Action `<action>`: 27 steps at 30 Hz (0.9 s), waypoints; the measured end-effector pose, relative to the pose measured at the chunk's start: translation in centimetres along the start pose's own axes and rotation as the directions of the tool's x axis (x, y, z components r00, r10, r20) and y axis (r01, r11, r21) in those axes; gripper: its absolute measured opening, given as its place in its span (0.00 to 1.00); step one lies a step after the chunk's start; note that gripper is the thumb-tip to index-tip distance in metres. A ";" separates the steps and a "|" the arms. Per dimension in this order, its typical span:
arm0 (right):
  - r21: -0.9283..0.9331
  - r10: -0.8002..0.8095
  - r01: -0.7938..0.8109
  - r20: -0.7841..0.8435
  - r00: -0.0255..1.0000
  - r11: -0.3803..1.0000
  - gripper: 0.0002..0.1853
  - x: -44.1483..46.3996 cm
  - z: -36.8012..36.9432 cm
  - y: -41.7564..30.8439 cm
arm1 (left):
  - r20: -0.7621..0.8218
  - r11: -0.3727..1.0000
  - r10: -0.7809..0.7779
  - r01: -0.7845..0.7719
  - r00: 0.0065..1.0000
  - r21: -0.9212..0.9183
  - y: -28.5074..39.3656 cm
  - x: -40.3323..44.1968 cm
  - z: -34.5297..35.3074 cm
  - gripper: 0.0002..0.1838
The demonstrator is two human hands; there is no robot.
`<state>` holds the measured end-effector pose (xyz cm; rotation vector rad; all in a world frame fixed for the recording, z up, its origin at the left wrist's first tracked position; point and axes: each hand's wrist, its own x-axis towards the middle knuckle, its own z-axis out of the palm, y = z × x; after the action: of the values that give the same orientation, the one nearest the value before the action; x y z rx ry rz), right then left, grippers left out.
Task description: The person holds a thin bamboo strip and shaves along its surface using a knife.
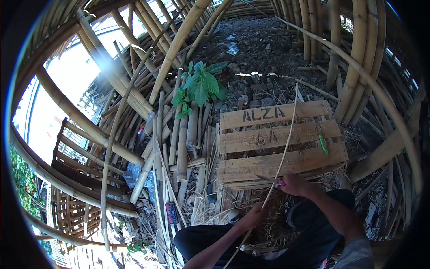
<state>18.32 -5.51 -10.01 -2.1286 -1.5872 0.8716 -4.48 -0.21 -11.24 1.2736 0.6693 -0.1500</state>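
My left hand (254,215) is closed around a long thin bamboo strip (286,150), which runs from below my knees up across the crate. My right hand (295,184) grips a knife by its pink handle (281,183). The knife's blade (266,178) points left and lies close against the strip; whether it cuts into it I cannot tell. In front of me is a slatted wooden crate (251,166) with dark stencilled letters, "ALZA" on the top slat. A slim bright green object (323,145) lies on the crate's right side.
Bamboo poles (182,143) lie piled on the left, beside a leafy green plant (201,84). A red and black packet (171,213) sits among pale bamboo strips. Upright bamboo posts (358,58) and a curved pole (358,67) stand at the right. Shavings litter the ground.
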 end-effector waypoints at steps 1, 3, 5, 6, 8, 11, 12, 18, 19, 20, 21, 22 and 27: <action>0.006 -0.064 0.064 0.087 0.994 0.998 0.17 -0.4 -0.1 -0.6 | 0.008 1.000 0.011 -0.011 1.000 -0.009 -0.4 0.2 0.0 0.11; -0.001 -0.067 0.067 0.097 0.993 0.998 0.17 -0.4 -0.1 -1.2 | -0.018 1.000 -0.001 0.001 1.000 -0.009 -0.9 0.5 -0.1 0.11; -0.007 -0.064 0.065 0.106 0.992 0.998 0.17 -0.5 -0.1 -1.2 | -0.039 1.000 -0.016 0.015 0.999 -0.010 -1.0 0.4 -0.1 0.12; -0.075 -0.084 0.091 0.093 0.992 0.993 0.16 -0.3 -0.3 -1.2 | -0.035 1.000 0.008 -0.008 0.999 -0.007 -0.9 0.4 -0.2 0.13; -0.142 -0.111 0.121 0.080 0.991 0.982 0.15 -0.1 -0.2 -1.0 | -0.036 0.999 0.033 -0.033 0.999 -0.002 -0.7 0.4 -0.3 0.13; -0.129 -0.113 0.121 0.064 0.992 0.984 0.14 0.1 0.3 -0.3 | -0.012 1.000 0.027 -0.027 1.000 0.004 -0.1 0.3 -0.2 0.11; -0.136 -0.107 0.115 0.065 0.992 0.984 0.15 0.0 0.4 -0.3 | -0.016 0.999 0.035 -0.035 0.999 0.013 0.1 0.3 0.0 0.12; -0.147 -0.072 0.084 0.091 0.993 0.985 0.15 0.0 0.3 -0.6 | -0.026 0.998 0.023 -0.022 0.999 0.055 -0.5 0.4 -0.3 0.15; -0.153 -0.067 0.081 0.095 0.993 0.985 0.15 0.0 0.3 -0.5 | -0.018 0.999 0.005 -0.005 1.000 0.051 -0.3 0.3 -0.3 0.15; -0.154 -0.067 0.081 0.095 0.993 0.985 0.15 0.0 0.4 -0.4 | -0.018 0.999 0.007 -0.006 1.000 0.051 0.1 0.1 -0.2 0.15; -0.157 -0.076 0.090 0.089 0.993 0.984 0.15 0.0 0.4 -0.3 | -0.033 0.997 0.020 -0.017 0.999 0.077 0.8 -0.2 0.1 0.15; -0.159 -0.085 0.098 0.085 0.993 0.982 0.15 0.0 0.5 -0.3 | -0.048 0.994 0.033 -0.028 0.998 0.102 1.1 -0.3 0.2 0.14; -0.160 -0.041 0.057 0.104 0.994 0.985 0.15 -0.1 0.2 -0.7 | -0.044 0.991 0.017 -0.010 0.999 0.135 -0.2 0.3 -0.2 0.14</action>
<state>17.60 -5.42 -9.70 -2.1749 -1.8106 0.8724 -4.37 -0.04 -11.61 1.4149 0.6982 -0.1581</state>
